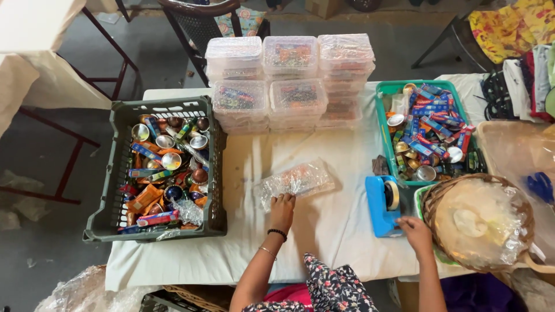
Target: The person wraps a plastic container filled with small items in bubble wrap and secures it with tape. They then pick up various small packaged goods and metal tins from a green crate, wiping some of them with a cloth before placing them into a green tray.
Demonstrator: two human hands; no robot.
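Left hand [282,209]: fingers bent down onto the near edge of a clear plastic packet [296,181], pressing rather than pinching; nothing is enclosed in the grasp.

Right hand [415,232]: fingers curled at the base of a blue tape dispenser [382,205], touching it; whether they grip it I cannot tell.

Clear plastic packet: lies flat on the white tablecloth [324,225], mid-table; long axis runs left to right, its right end tilted slightly away from the person.

Handling, as a judgement: steady pressure at the packet's edge should keep it from sliding while the tape is drawn.

Surroundings: grey crate [115,173] of mixed goods to the left, stacked clear boxes [292,75] behind, teal tray [384,92] and wicker basket [430,199] to the right.
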